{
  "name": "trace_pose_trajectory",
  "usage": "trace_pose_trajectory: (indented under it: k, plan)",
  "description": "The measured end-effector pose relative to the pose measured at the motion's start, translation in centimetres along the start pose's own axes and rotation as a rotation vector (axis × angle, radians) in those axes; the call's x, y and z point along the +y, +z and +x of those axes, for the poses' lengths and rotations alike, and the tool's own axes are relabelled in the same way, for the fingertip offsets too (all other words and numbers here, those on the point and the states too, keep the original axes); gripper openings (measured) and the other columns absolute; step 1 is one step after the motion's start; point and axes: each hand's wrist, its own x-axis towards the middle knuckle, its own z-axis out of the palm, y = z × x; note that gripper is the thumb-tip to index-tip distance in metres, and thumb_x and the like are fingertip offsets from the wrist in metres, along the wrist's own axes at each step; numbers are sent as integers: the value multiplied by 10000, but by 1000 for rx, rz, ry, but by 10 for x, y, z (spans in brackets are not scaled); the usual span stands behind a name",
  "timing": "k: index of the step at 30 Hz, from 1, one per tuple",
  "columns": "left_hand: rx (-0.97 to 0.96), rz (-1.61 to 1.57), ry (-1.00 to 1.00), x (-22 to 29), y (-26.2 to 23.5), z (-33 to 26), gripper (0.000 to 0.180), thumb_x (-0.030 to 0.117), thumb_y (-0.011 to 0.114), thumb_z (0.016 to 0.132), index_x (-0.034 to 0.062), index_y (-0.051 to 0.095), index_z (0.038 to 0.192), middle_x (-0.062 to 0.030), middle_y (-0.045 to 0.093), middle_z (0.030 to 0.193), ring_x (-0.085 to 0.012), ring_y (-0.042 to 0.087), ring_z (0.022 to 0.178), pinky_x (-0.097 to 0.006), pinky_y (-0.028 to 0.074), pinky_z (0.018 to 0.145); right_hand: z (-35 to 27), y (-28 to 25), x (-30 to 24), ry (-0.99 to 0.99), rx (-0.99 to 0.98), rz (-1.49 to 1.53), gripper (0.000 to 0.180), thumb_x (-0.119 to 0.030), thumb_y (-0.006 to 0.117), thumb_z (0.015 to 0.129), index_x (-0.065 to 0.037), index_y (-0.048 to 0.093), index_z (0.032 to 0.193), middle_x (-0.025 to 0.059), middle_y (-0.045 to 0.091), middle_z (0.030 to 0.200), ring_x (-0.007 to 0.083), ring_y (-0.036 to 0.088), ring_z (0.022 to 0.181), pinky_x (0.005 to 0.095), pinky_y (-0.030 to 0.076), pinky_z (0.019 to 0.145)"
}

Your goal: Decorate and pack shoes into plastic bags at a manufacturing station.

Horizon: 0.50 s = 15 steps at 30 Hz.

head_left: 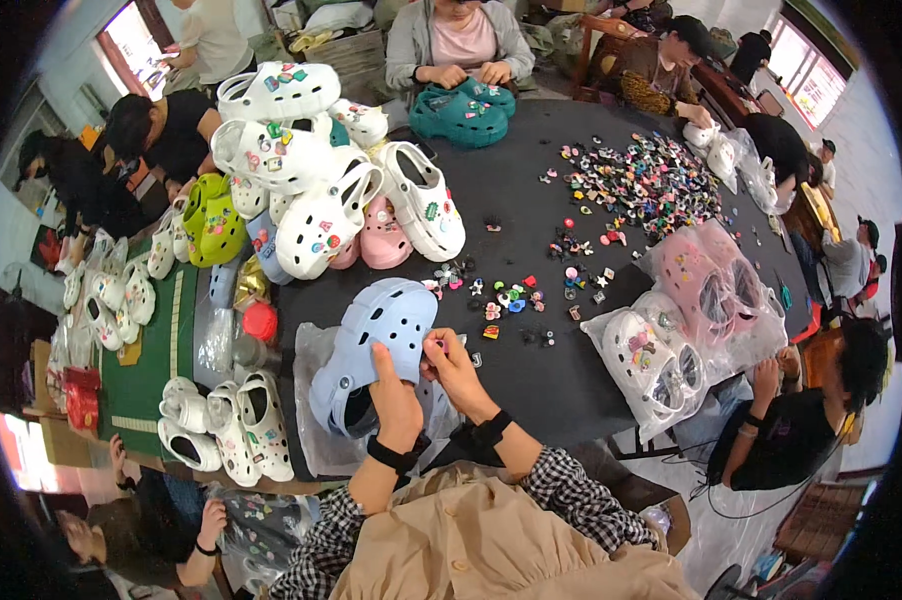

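A light blue clog [386, 325] with vent holes is tilted up in front of me, its toe pointing away. Around its side and opening, my left hand [396, 400] is closed, thumb on the upper. My right hand [458, 378] is beside the clog's right edge, thumb and finger pinched on a small purple charm [440, 343], partly hidden by the fingers. Under the clog lies a clear plastic bag [314, 445], with more light blue showing below my hands. Just beyond, loose shoe charms [511, 297] are scattered on the black tabletop [531, 400].
White clogs with charms [331, 215] are piled at the far left, beside a green clog [214, 220]. More white clogs [251, 430] stand near left. A large charm heap [641, 185] and bagged clogs [651, 370] lie right. Across the table, a person handles teal clogs [458, 118].
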Motion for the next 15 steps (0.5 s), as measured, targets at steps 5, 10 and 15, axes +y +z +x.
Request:
trace_pose_trajectory:
  k: [5, 10, 15]
  plan:
    - [-122, -189, -10, 21, -4, 7, 414, 410, 445, 982, 50, 515, 1175, -41, 591, 1103, -144, 563, 995, -305, 436, 876, 9, 0, -31, -98, -200, -246, 129, -170, 476, 977, -54, 441, 1019, 25, 518, 746, 83, 491, 629, 222, 412, 552]
    - [65, -5, -26, 18, -2, -10, 380, 384, 460, 981, 47, 549, 1133, -31, 591, 1092, -124, 563, 996, -283, 435, 852, 8, 20, -28, 55, -57, -181, 209, -169, 614, 905, -60, 441, 952, 3, 488, 735, 69, 499, 646, 203, 409, 545]
    - [122, -224, 85, 10, -3, -6, 396, 392, 491, 966, 19, 570, 1072, -29, 609, 967, -123, 577, 851, -270, 445, 730, 1, 29, -10, 26, -1, -82, 291, -193, 686, 853, -76, 420, 858, -30, 417, 717, 49, 429, 601, 212, 374, 513]
